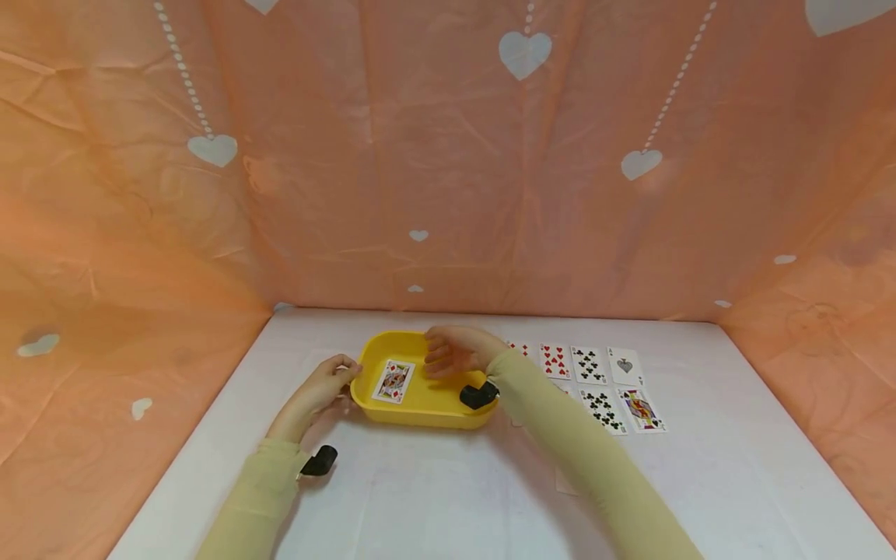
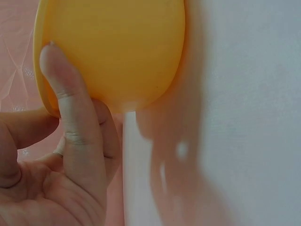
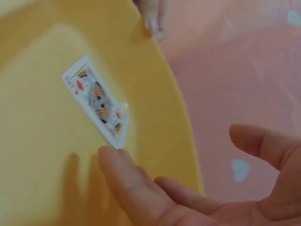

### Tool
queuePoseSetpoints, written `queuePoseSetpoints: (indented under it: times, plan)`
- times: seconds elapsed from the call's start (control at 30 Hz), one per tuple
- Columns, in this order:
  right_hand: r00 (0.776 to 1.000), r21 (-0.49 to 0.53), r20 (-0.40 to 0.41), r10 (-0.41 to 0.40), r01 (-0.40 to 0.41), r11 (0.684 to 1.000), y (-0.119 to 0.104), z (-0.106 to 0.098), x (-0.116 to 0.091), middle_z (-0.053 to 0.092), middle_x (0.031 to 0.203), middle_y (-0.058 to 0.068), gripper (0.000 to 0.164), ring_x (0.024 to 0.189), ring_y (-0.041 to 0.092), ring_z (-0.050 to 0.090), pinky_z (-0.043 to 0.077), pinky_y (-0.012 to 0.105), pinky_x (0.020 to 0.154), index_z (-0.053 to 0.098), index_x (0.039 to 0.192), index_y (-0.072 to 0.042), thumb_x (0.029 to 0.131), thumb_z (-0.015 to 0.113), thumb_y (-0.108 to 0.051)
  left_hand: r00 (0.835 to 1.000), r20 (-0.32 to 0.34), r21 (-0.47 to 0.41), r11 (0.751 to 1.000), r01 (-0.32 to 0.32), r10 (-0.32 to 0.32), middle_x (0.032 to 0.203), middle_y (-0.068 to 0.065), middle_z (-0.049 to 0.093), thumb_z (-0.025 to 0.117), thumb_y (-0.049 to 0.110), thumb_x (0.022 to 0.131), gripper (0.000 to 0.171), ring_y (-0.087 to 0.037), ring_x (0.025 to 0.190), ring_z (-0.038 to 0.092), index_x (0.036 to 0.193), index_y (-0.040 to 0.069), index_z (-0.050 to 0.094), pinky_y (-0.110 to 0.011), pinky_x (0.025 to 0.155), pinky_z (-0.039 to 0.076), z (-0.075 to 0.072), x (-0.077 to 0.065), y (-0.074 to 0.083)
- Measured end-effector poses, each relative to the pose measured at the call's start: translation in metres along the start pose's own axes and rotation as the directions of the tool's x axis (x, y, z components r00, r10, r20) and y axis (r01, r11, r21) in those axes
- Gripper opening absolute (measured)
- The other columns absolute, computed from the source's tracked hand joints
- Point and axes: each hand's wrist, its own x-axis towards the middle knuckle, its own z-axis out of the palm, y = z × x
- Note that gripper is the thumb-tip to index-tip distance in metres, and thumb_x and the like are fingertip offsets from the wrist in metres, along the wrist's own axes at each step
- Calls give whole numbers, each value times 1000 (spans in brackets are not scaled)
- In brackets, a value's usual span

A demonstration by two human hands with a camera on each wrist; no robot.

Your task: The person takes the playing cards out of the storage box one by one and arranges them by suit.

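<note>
A yellow tray (image 1: 434, 418) with rounded corners stands on the white table. My left hand (image 1: 326, 389) pinches its left rim, the thumb and fingers on either side of the wall, as the left wrist view shows for the tray's end (image 2: 127, 52). A face card of diamonds (image 1: 393, 381) lies face up on the tray floor, toward the left end. Over the tray's right half hovers my right hand (image 1: 460, 350), fingers extended and holding nothing. The right wrist view has its fingertips close to the lower end of the card (image 3: 99, 101) in that view.
Right of the tray, playing cards lie face up in rows, among them the ace of spades (image 1: 625, 366), a club card (image 1: 603, 411), a heart card (image 1: 555, 362) and a face card (image 1: 641, 411). My right forearm covers some cards. An orange cloth (image 1: 448, 171) with hearts hangs behind the table.
</note>
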Motion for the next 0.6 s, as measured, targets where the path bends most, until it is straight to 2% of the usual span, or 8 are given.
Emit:
queuePoseSetpoints:
  times: [0.17, 0.3, 0.43, 0.6]
  plan:
    - [998, 87, 3, 68, -68, 994, 7, 3, 9, 30, 139, 36, 72, 122, 51, 41, 41, 60, 93, 21, 142, 14, 93, 57, -25, 1000, -5, -6, 1000, 10, -10, 84, -12, 57, 47, 17, 102, 23, -16, 60, 57, 110, -5, 45, -29, 53, 51, -1, 0, -1]
    - [991, 156, 63, 118, -126, 980, 7, 14, 13, 23, 143, 35, 80, 128, 52, 32, 36, 62, 97, 8, 145, 12, 94, 55, -27, 1000, -15, -8, 1000, 23, -23, 84, -12, 56, 47, 17, 102, 23, -16, 60, 57, 111, -5, 45, -29, 52, 51, -3, -1, 0]
    - [988, 171, 86, 132, -145, 974, 6, 24, 15, 17, 147, 35, 83, 131, 51, 27, 32, 64, 99, 3, 146, 11, 94, 54, -28, 1000, -21, -8, 1000, 21, -21, 84, -12, 56, 47, 17, 102, 24, -15, 60, 57, 112, -5, 45, -27, 52, 51, -3, -1, 1]
    - [989, 157, 64, 133, -142, 977, 7, 33, 16, 20, 146, 35, 84, 129, 50, 32, 31, 65, 99, 5, 146, 13, 93, 56, -29, 999, -23, -25, 999, 26, -26, 86, -14, 57, 47, 16, 102, 25, -15, 61, 56, 113, -6, 44, -28, 52, 52, -3, -2, 1]
